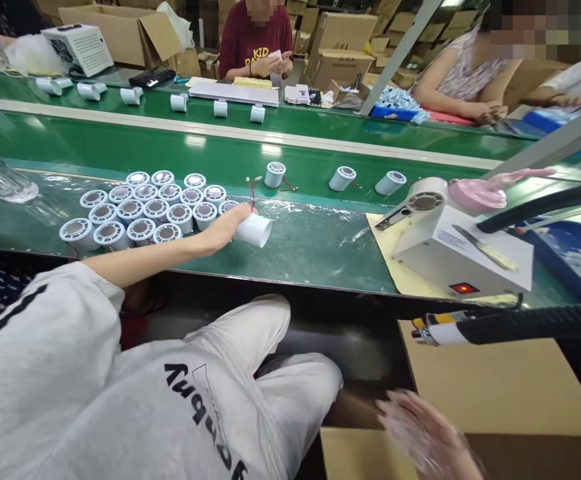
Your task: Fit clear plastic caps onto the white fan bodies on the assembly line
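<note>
My left hand (230, 225) is closed on a white cylinder (255, 231) with a thin red wire, held on its side above the front edge of the green bench. Beside that hand, to the left, several white cylinders (141, 230) with round slotted tops stand in a close group. Low at the right, my right hand (420, 427) is blurred over an open cardboard box (500, 387). Something clear, like plastic film, shows at its palm; whether the fingers grip it is not clear.
A white machine (463, 250) with a lit red switch stands right on the bench, near a black hose (535, 325) and a blue tray (570, 253). Three cylinders stand on the green belt (310, 143). Across it, people work beside more cylinders. A clear bottle (3, 175) lies left.
</note>
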`<state>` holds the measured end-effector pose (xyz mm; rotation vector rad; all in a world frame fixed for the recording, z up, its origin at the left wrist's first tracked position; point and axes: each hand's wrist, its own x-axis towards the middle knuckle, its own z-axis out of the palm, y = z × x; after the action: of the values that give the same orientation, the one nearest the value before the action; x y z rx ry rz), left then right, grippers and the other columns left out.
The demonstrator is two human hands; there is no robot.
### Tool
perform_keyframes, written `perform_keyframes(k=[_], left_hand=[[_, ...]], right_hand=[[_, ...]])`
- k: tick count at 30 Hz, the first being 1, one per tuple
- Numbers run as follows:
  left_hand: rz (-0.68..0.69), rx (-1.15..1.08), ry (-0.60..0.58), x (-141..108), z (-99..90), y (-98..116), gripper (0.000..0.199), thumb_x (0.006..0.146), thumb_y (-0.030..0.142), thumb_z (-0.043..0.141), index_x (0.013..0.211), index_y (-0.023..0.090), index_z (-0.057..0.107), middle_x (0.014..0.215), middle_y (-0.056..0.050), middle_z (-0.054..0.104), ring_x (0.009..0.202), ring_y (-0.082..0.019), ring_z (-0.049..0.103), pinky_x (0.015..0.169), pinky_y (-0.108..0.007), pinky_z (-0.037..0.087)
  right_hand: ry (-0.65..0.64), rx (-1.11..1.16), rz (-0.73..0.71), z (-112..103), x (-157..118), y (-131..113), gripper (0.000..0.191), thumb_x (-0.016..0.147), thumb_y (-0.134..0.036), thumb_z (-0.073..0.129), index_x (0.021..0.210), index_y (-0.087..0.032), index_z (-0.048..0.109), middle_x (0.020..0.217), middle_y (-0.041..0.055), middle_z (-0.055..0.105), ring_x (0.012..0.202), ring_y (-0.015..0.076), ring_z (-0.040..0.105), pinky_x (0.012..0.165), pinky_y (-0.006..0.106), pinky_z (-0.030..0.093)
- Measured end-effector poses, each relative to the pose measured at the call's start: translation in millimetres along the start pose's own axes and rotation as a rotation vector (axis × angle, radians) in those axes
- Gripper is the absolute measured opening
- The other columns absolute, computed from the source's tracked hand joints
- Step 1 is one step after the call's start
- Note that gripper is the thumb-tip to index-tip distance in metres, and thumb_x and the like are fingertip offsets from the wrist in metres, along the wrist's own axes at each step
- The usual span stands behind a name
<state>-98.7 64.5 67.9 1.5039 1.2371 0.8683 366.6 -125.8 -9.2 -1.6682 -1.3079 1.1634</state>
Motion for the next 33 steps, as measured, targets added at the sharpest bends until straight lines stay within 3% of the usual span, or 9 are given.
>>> perform_keyframes(k=[2, 4, 7, 10, 13, 17, 25, 28, 33], left_hand=[[-0.126, -0.098, -0.164, -6, 31.9, -7, 0.053, 0.101, 0.054, 0.023, 0.096, 0.019, 0.061, 0.086, -0.010, 0.069, 0.077, -0.022, 0.065, 0.066, -0.035, 0.055], [-0.202, -0.118, -0.377, -17, 62.4, -12, 0.047, 0.100, 0.046, 0.026, 0.085, 0.020, 0.062, 0.072, -0.008, 0.067, 0.062, -0.021, 0.062, 0.055, -0.033, 0.051], [-0.272, -0.125, -0.670, -34, 96.4, -14, 0.033, 0.094, 0.040, 0.044, 0.079, 0.020, 0.066, 0.063, -0.003, 0.064, 0.051, -0.017, 0.055, 0.047, -0.029, 0.042], [-0.252, -0.105, -0.831, -42, 112.2, -11, 0.020, 0.086, 0.034, 0.061, 0.080, 0.019, 0.072, 0.070, 0.000, 0.066, 0.059, -0.014, 0.057, 0.051, -0.025, 0.041], [-0.028, 0.033, -0.743, -42, 117.5, -9, 0.013, 0.084, 0.027, 0.069, 0.090, 0.018, 0.076, 0.089, -0.002, 0.071, 0.082, -0.016, 0.063, 0.072, -0.025, 0.047], [0.253, 0.178, -0.580, -46, 122.7, -13, 0.034, 0.085, 0.041, 0.078, 0.109, 0.017, 0.075, 0.097, -0.006, 0.068, 0.087, -0.018, 0.061, 0.080, -0.029, 0.047], [0.288, 0.139, -0.519, -52, 131.0, -31, 0.063, 0.075, 0.070, 0.081, 0.114, 0.021, 0.075, 0.098, -0.005, 0.059, 0.090, -0.020, 0.057, 0.084, -0.034, 0.049], [0.310, 0.108, -0.510, -49, 133.9, -43, 0.070, 0.069, 0.069, 0.086, 0.121, 0.023, 0.076, 0.109, -0.009, 0.060, 0.103, -0.025, 0.059, 0.095, -0.042, 0.052], [0.382, 0.002, -0.647, -46, 136.5, -55, 0.067, 0.073, 0.052, 0.090, 0.133, 0.027, 0.072, 0.138, -0.015, 0.062, 0.129, -0.033, 0.060, 0.112, -0.050, 0.047]], right_hand=[[-0.111, -0.063, -0.191, 36, 2, -18, 0.049, 0.094, -0.061, 0.060, 0.129, -0.030, 0.073, 0.123, 0.0185, 0.074, 0.106, 0.0391, 0.076, 0.085, 0.054, 0.067], [-0.145, -0.317, -0.453, 74, 5, -42, 0.046, 0.096, -0.046, 0.066, 0.140, -0.033, 0.068, 0.131, 0.0141, 0.069, 0.113, 0.0349, 0.073, 0.088, 0.047, 0.066], [0.062, -0.645, -0.760, 121, 11, -72, 0.039, 0.099, -0.035, 0.064, 0.137, -0.032, 0.070, 0.134, 0.0152, 0.065, 0.114, 0.0341, 0.068, 0.092, 0.048, 0.064], [0.188, -0.867, -0.804, 143, 19, -81, 0.031, 0.098, -0.023, 0.064, 0.125, -0.031, 0.076, 0.138, 0.0145, 0.064, 0.109, 0.0333, 0.065, 0.088, 0.047, 0.062], [0.152, -0.859, -0.722, 143, 18, -76, 0.019, 0.094, -0.016, 0.066, 0.103, -0.027, 0.078, 0.137, 0.0131, 0.065, 0.112, 0.0332, 0.064, 0.085, 0.044, 0.062], [-0.001, -0.640, -0.571, 133, 8, -73, 0.009, 0.094, -0.033, 0.073, 0.095, -0.024, 0.075, 0.131, 0.0129, 0.066, 0.112, 0.0313, 0.070, 0.080, 0.040, 0.064], [0.023, -0.503, -0.485, 133, 1, -78, 0.039, 0.105, -0.042, 0.056, 0.074, -0.022, 0.069, 0.118, 0.0110, 0.070, 0.099, 0.0266, 0.072, 0.070, 0.034, 0.058], [0.061, -0.305, -0.442, 132, 1, -83, 0.037, 0.103, -0.037, 0.057, 0.070, -0.023, 0.068, 0.108, 0.0092, 0.070, 0.094, 0.0240, 0.072, 0.080, 0.036, 0.059], [0.074, -0.009, -0.211, 131, 4, -84, 0.038, 0.090, -0.037, 0.072, 0.055, -0.023, 0.066, 0.093, 0.0065, 0.074, 0.087, 0.0234, 0.074, 0.067, 0.032, 0.056]])
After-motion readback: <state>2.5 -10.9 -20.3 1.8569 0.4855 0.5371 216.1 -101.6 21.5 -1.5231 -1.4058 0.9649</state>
